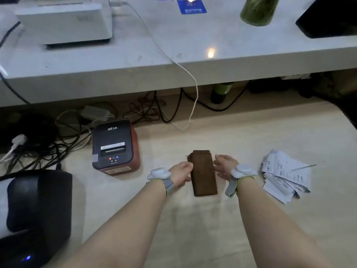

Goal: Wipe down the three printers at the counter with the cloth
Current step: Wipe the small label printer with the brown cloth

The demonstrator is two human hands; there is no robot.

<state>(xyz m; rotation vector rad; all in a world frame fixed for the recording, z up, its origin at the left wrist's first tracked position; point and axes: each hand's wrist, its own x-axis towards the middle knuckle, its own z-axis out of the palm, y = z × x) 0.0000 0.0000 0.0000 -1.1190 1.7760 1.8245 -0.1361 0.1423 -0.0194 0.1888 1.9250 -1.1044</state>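
Observation:
A brown cloth (203, 173), folded into a long strip, lies on the beige lower counter (193, 219). My left hand (181, 173) touches its left edge and my right hand (224, 165) its right edge, fingers curled beside the cloth. A black and red receipt printer (114, 147) with lit indicator lights stands to the left of the cloth. A larger black printer (36, 207) sits at the near left edge, a blue light on its front. On the raised grey shelf at the far left rests a white printer (65, 22).
A pile of paper receipts (286, 175) lies right of my right hand. Tangled cables (67, 132) run behind the small printer. A white cord (193, 89) hangs off the shelf. A green jar (258, 10), a blue card (191, 5) and a black device (332, 18) sit on the shelf.

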